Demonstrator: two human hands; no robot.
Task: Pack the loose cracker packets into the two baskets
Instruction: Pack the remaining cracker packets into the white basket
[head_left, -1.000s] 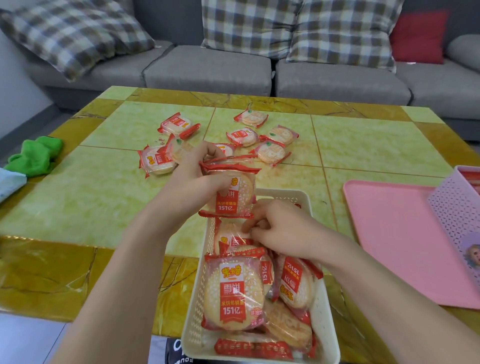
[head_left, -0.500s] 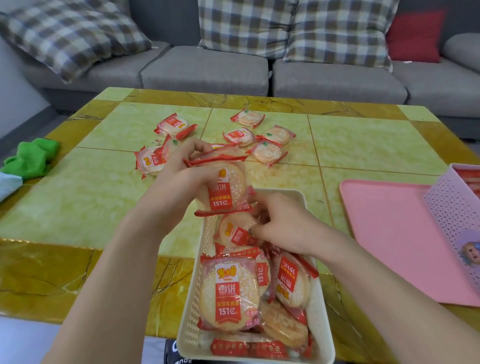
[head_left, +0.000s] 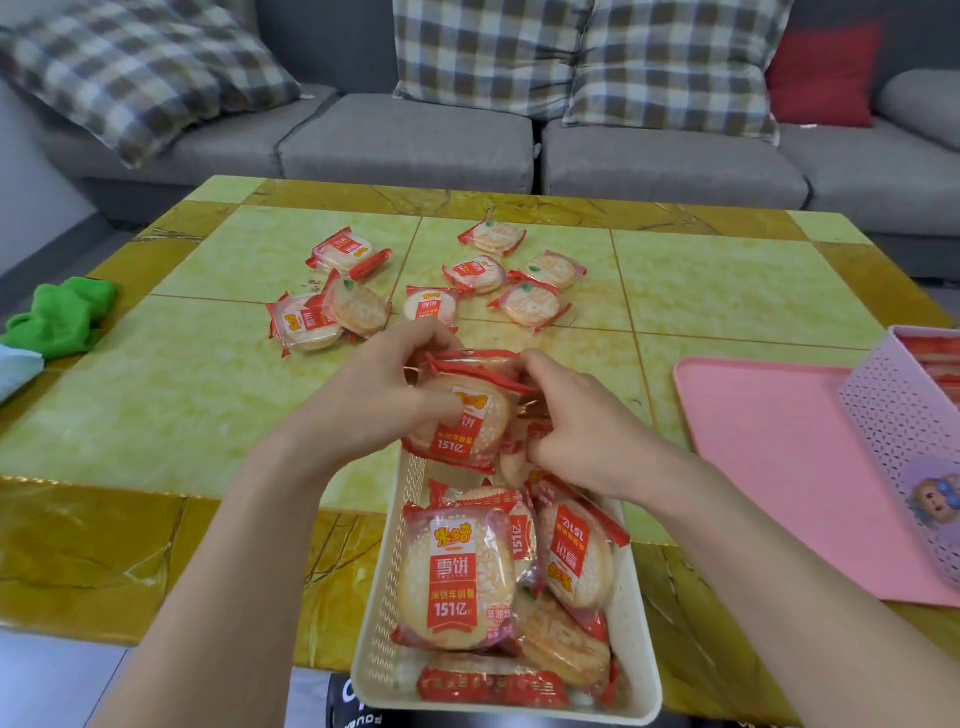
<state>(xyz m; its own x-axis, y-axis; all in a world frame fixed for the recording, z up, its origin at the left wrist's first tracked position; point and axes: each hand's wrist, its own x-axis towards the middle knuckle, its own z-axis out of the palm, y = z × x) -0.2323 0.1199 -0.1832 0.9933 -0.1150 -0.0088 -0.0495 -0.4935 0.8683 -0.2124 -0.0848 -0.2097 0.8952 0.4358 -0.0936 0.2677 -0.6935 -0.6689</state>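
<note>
Right now the cracker packet (head_left: 462, 415) stands almost upright over the far end of the cream basket (head_left: 636, 670), its printed face toward the camera and its crimped red top edge running left to right. Its lower edge hangs just above the rim, so the open slot lies directly below and slightly nearer the person. The left hand (head_left: 382, 400) grips the packet from its left side, fingers curled over the top seam and thumb across the face. The right hand (head_left: 576, 415) pinches at the top right corner, while its lower fingers seem to press against packets already standing in the basket; how firmly is hard to tell. Both hands are equally close, one on each flank. The near half of the basket is crowded with packets, so the far end looks like the only room left. Beyond, loose packets (head_left: 535, 306) lie scattered on the counter (head_left: 727, 291), well apart from the hands. The pink basket (head_left: 898, 441) sits on a pink tray (head_left: 769, 467) to the right.
</note>
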